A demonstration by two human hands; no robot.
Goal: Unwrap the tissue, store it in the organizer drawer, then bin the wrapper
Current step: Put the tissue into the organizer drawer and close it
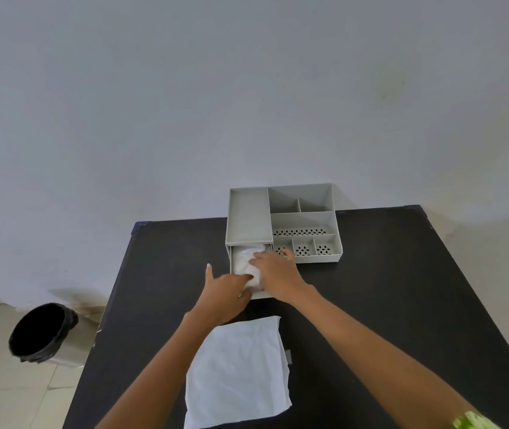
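A grey organizer (248,218) stands at the far middle of the black table (386,289). Its drawer (231,264) is pulled out toward me at the lower left. A crumpled white tissue (242,260) lies inside the drawer. My left hand (227,294) grips the tissue's near end with its fingers, thumb raised. My right hand (276,272) lies over the tissue's right side, fingers curled on it. A flat white sheet (237,370), apparently the wrapper, lies on the table close to me, partly under my left forearm.
A round bin with a black liner (43,331) stands on the tiled floor left of the table. The organizer's open top compartments (304,224) hold nothing visible. A plain wall rises right behind the table.
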